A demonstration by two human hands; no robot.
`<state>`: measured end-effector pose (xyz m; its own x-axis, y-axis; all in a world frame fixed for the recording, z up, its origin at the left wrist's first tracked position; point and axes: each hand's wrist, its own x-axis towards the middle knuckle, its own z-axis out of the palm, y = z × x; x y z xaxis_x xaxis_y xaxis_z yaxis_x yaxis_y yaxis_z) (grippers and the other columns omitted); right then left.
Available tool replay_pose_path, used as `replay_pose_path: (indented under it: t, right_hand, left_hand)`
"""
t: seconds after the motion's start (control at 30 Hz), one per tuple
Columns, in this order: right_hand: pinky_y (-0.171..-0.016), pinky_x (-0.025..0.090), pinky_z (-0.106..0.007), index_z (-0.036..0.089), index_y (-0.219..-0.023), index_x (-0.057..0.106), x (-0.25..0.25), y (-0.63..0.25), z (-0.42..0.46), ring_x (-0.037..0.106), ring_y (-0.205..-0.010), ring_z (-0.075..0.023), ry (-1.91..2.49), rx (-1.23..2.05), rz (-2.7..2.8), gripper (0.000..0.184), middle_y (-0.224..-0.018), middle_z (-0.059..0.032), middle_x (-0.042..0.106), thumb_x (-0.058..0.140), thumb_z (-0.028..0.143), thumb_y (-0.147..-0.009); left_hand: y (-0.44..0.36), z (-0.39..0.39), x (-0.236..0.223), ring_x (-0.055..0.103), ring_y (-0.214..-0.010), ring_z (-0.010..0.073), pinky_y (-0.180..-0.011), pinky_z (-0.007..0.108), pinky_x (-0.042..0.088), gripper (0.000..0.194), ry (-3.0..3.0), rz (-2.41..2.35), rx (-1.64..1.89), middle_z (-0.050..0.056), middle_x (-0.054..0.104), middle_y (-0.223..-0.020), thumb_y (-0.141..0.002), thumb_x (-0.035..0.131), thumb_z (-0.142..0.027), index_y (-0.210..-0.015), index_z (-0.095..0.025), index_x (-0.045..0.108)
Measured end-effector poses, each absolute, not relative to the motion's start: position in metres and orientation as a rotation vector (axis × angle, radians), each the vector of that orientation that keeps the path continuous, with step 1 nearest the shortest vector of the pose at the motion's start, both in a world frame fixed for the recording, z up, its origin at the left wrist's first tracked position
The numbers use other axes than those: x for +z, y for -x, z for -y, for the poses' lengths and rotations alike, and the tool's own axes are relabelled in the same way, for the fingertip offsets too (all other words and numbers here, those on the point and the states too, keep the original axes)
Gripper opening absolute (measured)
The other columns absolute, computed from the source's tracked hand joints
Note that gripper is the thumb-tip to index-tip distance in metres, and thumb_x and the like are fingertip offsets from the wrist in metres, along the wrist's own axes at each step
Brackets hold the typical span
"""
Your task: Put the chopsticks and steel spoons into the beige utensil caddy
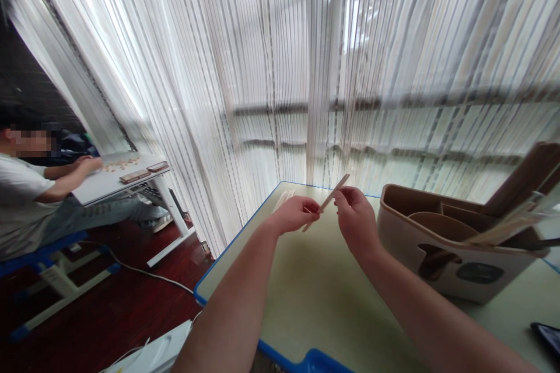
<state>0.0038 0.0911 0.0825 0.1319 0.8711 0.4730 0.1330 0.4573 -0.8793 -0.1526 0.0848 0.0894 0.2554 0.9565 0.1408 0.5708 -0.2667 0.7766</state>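
Observation:
A thin, pale wooden stick (pixel 336 191) slants up to the right above the table, held between both hands. My left hand (pixel 298 213) is closed on its lower part, and a pale end pokes out beneath the fingers. My right hand (pixel 353 210) pinches near its upper part with thumb and index finger. Whether it is one stick or two lying together, I cannot tell. Just behind my left hand, several similar pale thin sticks (pixel 286 194) lie on the table, partly hidden by it.
A beige divided bin (pixel 420 256) with brown boards and pale strips stands on the blue-edged table (pixel 324 303), right of my hands. A dark phone-like object (pixel 546 335) lies far right. Striped curtains (pixel 280 58) hang behind. At left, another person (pixel 26 198) sits at a white table (pixel 105 183) with small pieces.

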Motion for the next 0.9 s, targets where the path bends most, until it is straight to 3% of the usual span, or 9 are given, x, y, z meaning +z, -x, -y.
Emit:
replay_pose_path:
  t: [0.23, 0.67, 0.9]
  right_hand:
    - [-0.069, 0.045, -0.033, 0.018, -0.085, 0.062, 0.107, -0.013, -0.088, 0.06, -0.079, -0.0203, 0.948, 0.534, 1.477, 0.022, -0.084, -0.0068, 0.067, 0.052, 0.038, -0.08]
    - [-0.069, 0.049, -0.033, 0.018, -0.084, 0.064, 0.136, -0.034, -0.094, 0.062, -0.073, -0.0177, 0.835, 0.54, 1.549, 0.02, -0.08, -0.005, 0.068, 0.058, 0.035, -0.077]
    - [-0.066, 0.049, -0.032, 0.018, -0.082, 0.066, 0.156, -0.046, -0.089, 0.063, -0.069, -0.0163, 0.828, 0.467, 1.625, 0.018, -0.075, -0.004, 0.069, 0.061, 0.034, -0.075]
  left_hand:
    - [0.148, -0.093, 0.076, 0.062, -0.076, 0.0166, -0.066, 0.025, 0.047, 0.029, -1.928, -1.397, 0.83, 0.002, 0.071, -0.08, -0.074, 0.061, -0.041, -0.09, -0.019, 0.072]
    - [0.137, -0.102, 0.068, 0.063, -0.079, 0.0182, -0.074, 0.03, 0.049, 0.036, -1.736, -1.119, 1.005, 0.008, 0.072, -0.089, -0.067, 0.071, -0.04, -0.093, -0.015, 0.073]
    - [0.134, -0.097, 0.072, 0.061, -0.072, 0.0156, -0.066, 0.027, 0.046, 0.036, -1.708, -1.054, 1.04, 0.009, 0.071, -0.08, -0.066, 0.071, -0.041, -0.09, -0.014, 0.073]
